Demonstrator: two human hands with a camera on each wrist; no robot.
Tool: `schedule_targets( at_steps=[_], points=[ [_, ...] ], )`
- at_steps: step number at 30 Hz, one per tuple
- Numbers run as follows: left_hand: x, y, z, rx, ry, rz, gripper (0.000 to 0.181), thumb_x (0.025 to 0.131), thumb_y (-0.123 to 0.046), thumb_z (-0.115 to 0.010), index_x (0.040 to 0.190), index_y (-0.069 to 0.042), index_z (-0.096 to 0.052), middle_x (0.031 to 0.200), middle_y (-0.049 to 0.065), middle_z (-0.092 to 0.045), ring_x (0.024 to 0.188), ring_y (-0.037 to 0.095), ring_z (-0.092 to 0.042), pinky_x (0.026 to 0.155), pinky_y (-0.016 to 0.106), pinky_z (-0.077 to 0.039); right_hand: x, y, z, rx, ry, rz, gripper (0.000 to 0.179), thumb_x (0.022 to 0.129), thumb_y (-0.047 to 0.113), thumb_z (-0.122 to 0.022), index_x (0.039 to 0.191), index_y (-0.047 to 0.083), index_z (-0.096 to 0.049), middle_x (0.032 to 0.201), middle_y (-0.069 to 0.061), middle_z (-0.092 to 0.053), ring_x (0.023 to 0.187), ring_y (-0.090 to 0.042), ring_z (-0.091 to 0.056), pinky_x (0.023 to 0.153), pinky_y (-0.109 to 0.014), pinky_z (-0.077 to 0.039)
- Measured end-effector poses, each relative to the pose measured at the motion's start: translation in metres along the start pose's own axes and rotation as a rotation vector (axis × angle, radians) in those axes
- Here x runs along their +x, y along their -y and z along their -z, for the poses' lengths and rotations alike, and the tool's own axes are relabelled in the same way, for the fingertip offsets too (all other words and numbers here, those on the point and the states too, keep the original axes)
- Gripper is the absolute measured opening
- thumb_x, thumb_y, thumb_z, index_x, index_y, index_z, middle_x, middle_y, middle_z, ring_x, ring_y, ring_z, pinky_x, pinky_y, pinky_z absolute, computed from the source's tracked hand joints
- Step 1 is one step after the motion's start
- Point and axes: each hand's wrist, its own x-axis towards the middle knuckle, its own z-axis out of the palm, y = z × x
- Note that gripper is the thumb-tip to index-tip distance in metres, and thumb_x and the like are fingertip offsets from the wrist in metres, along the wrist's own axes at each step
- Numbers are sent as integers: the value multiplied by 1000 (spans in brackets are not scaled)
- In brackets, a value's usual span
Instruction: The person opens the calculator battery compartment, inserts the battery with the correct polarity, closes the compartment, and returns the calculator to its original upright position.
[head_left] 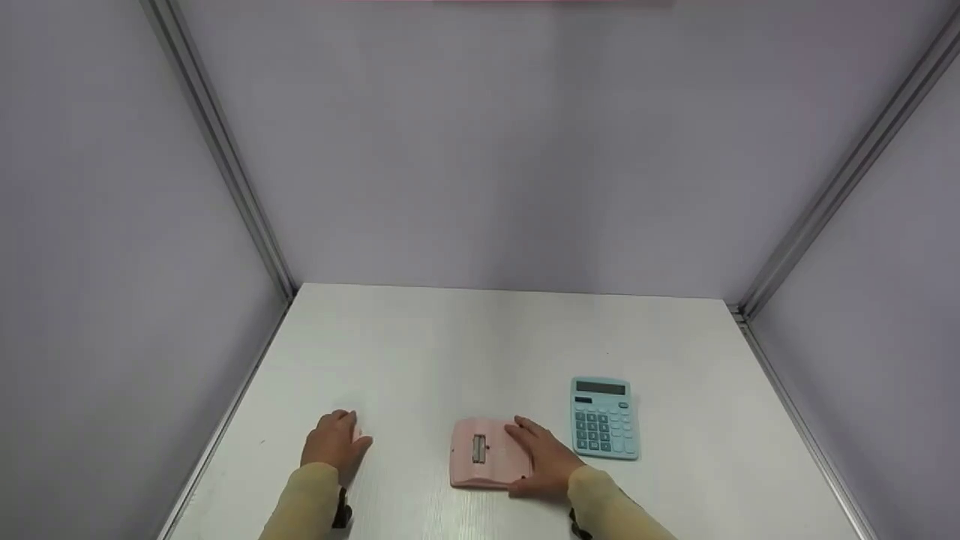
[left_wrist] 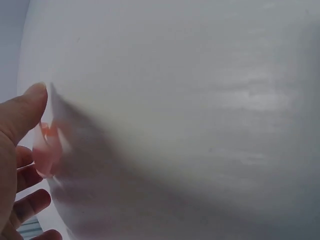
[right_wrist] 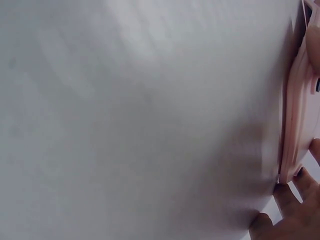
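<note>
A pink calculator (head_left: 491, 456) lies back side up on the white table, its small battery slot (head_left: 478, 448) uncovered with a silvery battery inside. My right hand (head_left: 546, 463) grips its right part, thumb at the near edge and fingers over the far edge. In the right wrist view the calculator's side (right_wrist: 297, 110) shows at the right border, between thumb and fingers. Off to the left, my left hand (head_left: 332, 442) pinches a small pink battery cover (left_wrist: 46, 155) between thumb and fingers, low over the tabletop.
A light blue calculator (head_left: 604, 418) lies face up just right of my right hand. White tabletop (head_left: 450, 337) stretches to the back wall (head_left: 480, 150). Grey metal frame strips (head_left: 225, 150) edge the side panels.
</note>
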Motion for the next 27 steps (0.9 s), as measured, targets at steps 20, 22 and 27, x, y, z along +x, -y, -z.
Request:
schedule_targets(
  at_steps=[20,22,27],
  points=[
    [-6,8,-1,-109,12,51,61,80,-30,-79,126,4,-58,128,21,-52,120,40,-49,101,52,-42,1,1,-2,21,6,-43,109,55,72,-78,147,48,-26,158,13,-17,143,-24,-23,112,-52,-28],
    [-5,9,-3,-110,3,48,60,79,-28,-80,125,4,-59,126,19,-53,119,37,-50,100,51,-43,1,1,-1,24,7,-43,109,55,72,-78,147,48,-25,158,12,-18,143,-25,-23,112,-52,-28],
    [-3,8,-4,-111,-19,23,58,77,-23,-81,123,4,-59,120,19,-55,114,36,-51,98,50,-45,1,0,0,20,5,-35,110,55,74,-76,148,47,-25,158,11,-17,143,-26,-23,112,-53,-28]
  ],
)
